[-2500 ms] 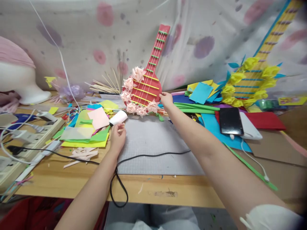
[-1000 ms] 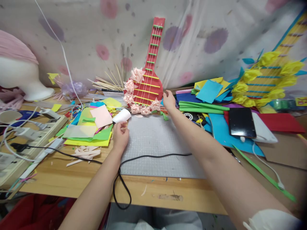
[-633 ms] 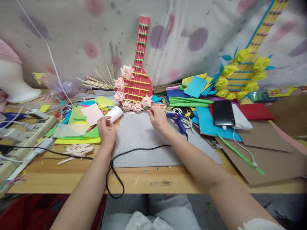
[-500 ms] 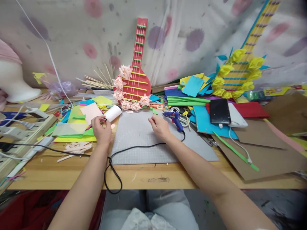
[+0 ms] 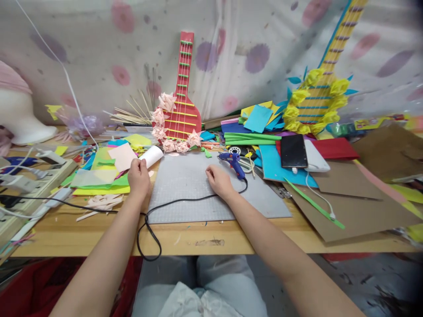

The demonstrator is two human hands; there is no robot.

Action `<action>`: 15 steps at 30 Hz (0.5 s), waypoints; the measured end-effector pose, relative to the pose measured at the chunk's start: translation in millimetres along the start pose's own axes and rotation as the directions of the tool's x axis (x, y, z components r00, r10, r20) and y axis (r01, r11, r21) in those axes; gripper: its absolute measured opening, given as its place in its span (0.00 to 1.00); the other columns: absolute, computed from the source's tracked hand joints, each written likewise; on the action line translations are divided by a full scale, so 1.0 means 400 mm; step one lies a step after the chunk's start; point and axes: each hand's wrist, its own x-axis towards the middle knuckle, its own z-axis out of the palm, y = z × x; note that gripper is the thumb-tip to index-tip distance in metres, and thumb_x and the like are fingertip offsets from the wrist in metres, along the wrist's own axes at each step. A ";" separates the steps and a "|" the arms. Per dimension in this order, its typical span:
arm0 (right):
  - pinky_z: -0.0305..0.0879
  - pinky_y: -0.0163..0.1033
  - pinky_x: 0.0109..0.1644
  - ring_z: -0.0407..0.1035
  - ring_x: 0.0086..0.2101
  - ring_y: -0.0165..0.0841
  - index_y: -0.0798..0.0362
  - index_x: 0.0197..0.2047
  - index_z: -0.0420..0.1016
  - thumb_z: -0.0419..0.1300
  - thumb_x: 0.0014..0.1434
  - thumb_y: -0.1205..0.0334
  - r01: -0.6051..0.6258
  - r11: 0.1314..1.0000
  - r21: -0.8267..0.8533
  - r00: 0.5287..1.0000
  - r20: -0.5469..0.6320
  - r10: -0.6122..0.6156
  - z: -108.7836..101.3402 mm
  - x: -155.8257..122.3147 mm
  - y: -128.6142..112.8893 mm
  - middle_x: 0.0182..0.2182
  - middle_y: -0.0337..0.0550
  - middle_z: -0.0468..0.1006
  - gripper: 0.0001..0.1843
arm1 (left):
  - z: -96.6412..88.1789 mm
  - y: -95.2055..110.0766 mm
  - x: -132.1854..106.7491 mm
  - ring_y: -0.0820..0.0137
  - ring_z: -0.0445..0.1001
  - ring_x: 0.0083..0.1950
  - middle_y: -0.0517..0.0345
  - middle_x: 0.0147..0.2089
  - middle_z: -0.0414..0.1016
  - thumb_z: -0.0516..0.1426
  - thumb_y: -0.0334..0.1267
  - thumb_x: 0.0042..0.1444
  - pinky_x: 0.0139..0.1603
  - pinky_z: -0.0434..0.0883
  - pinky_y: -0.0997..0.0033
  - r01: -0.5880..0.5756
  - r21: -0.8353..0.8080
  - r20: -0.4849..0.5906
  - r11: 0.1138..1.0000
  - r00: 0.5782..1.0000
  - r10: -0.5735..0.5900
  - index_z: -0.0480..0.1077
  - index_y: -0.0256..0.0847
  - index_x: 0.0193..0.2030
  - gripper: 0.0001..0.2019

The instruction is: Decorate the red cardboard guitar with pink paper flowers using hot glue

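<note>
My left hand [image 5: 139, 178] is closed above the left edge of the grey cutting mat [image 5: 178, 180], thumb against the fingers. Whatever it may pinch is too small or hidden to name. Just beyond it lies a white paper-like roll [image 5: 152, 156], beside a pale pink paper square [image 5: 122, 156]. Over the middle of the mat, my right hand [image 5: 218, 180] has its fingers curled in; their inner side is hidden from me. A blue glue gun [image 5: 234, 164] lies right of this hand, its black cord crossing the mat under my right wrist.
A red paper lute [image 5: 182, 116] with pink flowers leans at the back, a yellow one [image 5: 319, 103] at the right. Coloured sheets, a phone [image 5: 294, 151] and brown cardboard [image 5: 343, 211] lie right. A power strip [image 5: 36, 193] lies left; a cord loop hangs over the table's front edge.
My left hand has turned more upright, with its fingers drawn together. The right hand has shifted slightly down the mat, away from the glue gun. The view has swung a little right.
</note>
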 end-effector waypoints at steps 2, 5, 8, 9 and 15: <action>0.50 0.35 0.32 0.65 0.33 0.31 0.51 0.37 0.69 0.47 0.61 0.60 -0.067 0.998 -0.016 0.998 0.017 0.067 -0.002 0.002 0.002 0.32 0.40 0.75 0.11 | -0.011 0.005 0.019 0.70 0.62 0.30 0.60 0.27 0.62 0.45 0.40 0.59 0.31 0.57 0.72 0.026 0.090 0.032 0.996 0.999 -0.029 0.56 0.42 0.28 0.10; 0.47 0.36 0.29 0.65 0.30 0.33 0.52 0.30 0.70 0.45 0.63 0.53 -0.177 0.978 -0.108 0.983 0.037 0.182 -0.011 0.005 0.004 0.28 0.42 0.74 0.18 | -0.045 0.012 0.062 0.67 0.65 0.32 0.57 0.29 0.67 0.44 0.42 0.59 0.31 0.58 0.70 0.073 0.238 0.127 0.969 0.986 -0.106 0.61 0.42 0.30 0.11; 0.46 0.36 0.29 0.64 0.29 0.33 0.51 0.30 0.70 0.45 0.63 0.51 -0.213 0.970 -0.115 0.974 0.055 0.220 -0.016 0.006 0.005 0.27 0.42 0.74 0.19 | -0.095 0.013 0.115 0.64 0.67 0.32 0.53 0.27 0.68 0.43 0.47 0.58 0.32 0.59 0.68 0.104 0.412 0.259 0.905 0.939 -0.225 0.63 0.41 0.26 0.17; 0.47 0.36 0.29 0.65 0.29 0.33 0.51 0.33 0.70 0.46 0.62 0.52 -0.214 0.973 -0.088 0.974 0.054 0.220 -0.016 0.006 0.006 0.27 0.41 0.74 0.16 | -0.111 0.009 0.132 0.62 0.68 0.33 0.52 0.28 0.69 0.42 0.48 0.59 0.33 0.61 0.66 0.091 0.463 0.288 0.881 0.925 -0.247 0.64 0.40 0.26 0.19; 0.52 0.35 0.30 0.66 0.29 0.32 0.51 0.48 0.63 0.53 0.57 0.60 -0.208 0.976 0.067 0.978 0.029 0.206 -0.005 0.005 0.016 0.30 0.38 0.74 0.15 | -0.146 -0.060 0.171 0.52 0.66 0.51 0.46 0.46 0.72 0.52 0.40 0.52 0.52 0.58 0.52 -0.204 0.653 0.430 0.729 0.893 -0.136 0.67 0.38 0.46 0.16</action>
